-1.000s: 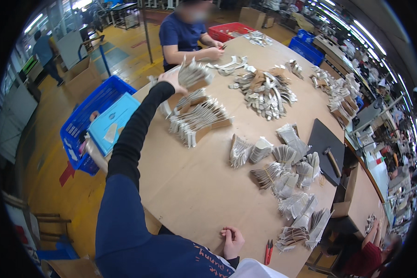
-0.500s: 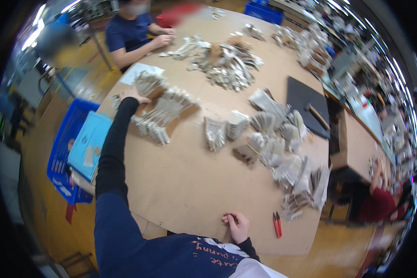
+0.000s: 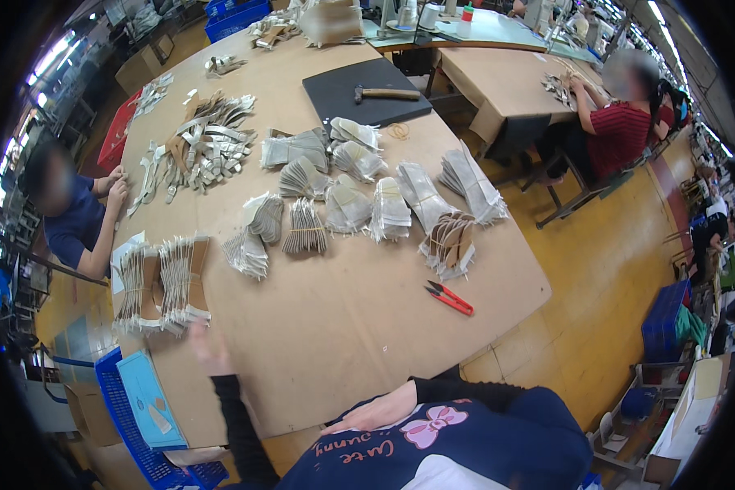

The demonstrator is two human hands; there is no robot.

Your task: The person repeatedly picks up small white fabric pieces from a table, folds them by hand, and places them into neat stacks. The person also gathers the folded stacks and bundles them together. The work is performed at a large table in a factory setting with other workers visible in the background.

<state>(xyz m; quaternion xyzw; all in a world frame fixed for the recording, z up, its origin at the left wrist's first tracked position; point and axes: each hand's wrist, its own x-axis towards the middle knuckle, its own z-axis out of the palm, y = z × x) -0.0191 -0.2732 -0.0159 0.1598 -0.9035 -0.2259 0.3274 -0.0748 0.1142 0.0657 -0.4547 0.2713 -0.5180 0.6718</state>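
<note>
- Left hand [image 3: 208, 347]: blurred, grip indiscernible, on table [image 3: 327, 327] just near of bundled stack [image 3: 163, 282].
- Right hand [image 3: 371, 415]: released, flat against chest.
- Red snips [image 3: 449, 298]: right, untouched.

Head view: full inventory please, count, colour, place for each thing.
table: one, tan, centre.
banded bundles of flat cut pieces: many, grey and cream, mid-table.
stacked pieces: one wide row, pale with brown card, left edge.
loose pile of strips: one, silver-grey, far left.
snips: one, red, near right edge.
mat: one, black, far side.
hammer: one, wooden handle, on the mat.
crate: one, blue, floor at lower left.
seated people: two, one at left, one at right.
left hand: blurred, by the stacked pieces, grip unclear.
right hand: against the body, holding nothing visible.
</note>
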